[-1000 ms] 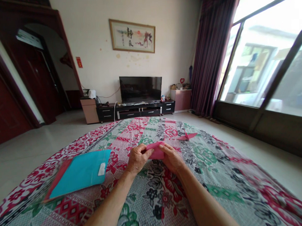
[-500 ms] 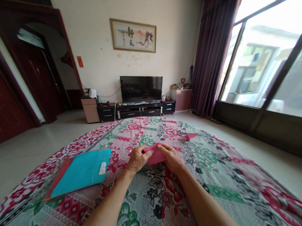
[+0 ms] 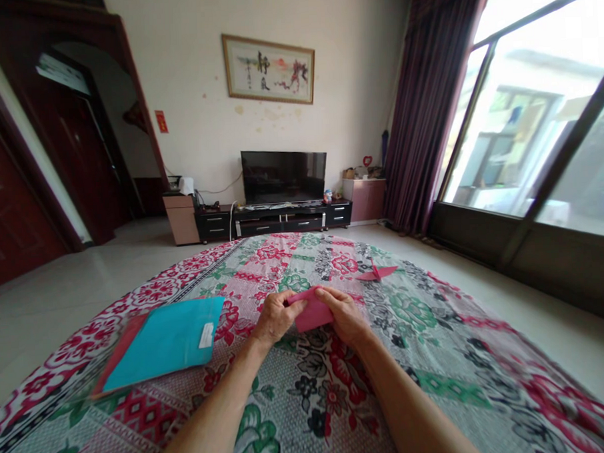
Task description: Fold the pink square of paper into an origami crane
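A piece of folded pink paper (image 3: 313, 315) is held up just above the patterned tablecloth (image 3: 309, 380). My left hand (image 3: 276, 318) pinches its left edge between thumb and fingers. On the opposite side, my right hand (image 3: 344, 314) grips the paper with the thumb along the top edge and the fingers behind, mostly hidden. Beyond my right hand, a pink folded-paper figure with pointed ends (image 3: 377, 272) rests on the cloth.
At the left lies a blue packet (image 3: 161, 343) with a white label, red sheets showing at its left edge. Past the table's far edge stand a television (image 3: 284, 176) and a low black cabinet (image 3: 262, 223). A window (image 3: 518, 130) with a purple curtain (image 3: 414, 115) is on the right.
Both hands keep their hold on the pink paper in nearly the same pose. The whole view has shifted very slightly.
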Tool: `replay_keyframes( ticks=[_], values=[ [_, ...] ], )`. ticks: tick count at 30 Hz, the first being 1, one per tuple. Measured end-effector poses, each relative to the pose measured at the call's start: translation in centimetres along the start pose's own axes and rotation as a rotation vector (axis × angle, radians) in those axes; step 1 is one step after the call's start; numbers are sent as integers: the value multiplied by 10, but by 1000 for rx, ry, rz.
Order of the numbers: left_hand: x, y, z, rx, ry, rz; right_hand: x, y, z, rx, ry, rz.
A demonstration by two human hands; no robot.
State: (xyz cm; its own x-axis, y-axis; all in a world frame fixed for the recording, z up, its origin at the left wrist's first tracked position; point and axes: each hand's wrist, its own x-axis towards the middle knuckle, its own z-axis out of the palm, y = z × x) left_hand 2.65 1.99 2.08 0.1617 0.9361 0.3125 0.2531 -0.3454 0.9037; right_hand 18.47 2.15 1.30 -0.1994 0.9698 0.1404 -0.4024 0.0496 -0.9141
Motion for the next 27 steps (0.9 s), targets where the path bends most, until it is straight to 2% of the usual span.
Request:
replay_keyframes(
  ticks=[5,15,20,22,25,27],
  values=[
    [0,0,1,-45,-19,-6,1,0,-1,7,-12,11],
    [0,-3,1,-222,-12,-98,5,1,6,-105,110,-55],
    [4,-9,2,-559,140,-186,2,2,8,30,9,12],
    [6,-10,1,-677,225,-238,2,4,8,80,64,18],
    [8,-10,-1,-782,322,-329,3,8,11,43,214,-87],
    [8,-9,-1,-833,357,-363,3,11,16,-14,246,-139]
  ],
)
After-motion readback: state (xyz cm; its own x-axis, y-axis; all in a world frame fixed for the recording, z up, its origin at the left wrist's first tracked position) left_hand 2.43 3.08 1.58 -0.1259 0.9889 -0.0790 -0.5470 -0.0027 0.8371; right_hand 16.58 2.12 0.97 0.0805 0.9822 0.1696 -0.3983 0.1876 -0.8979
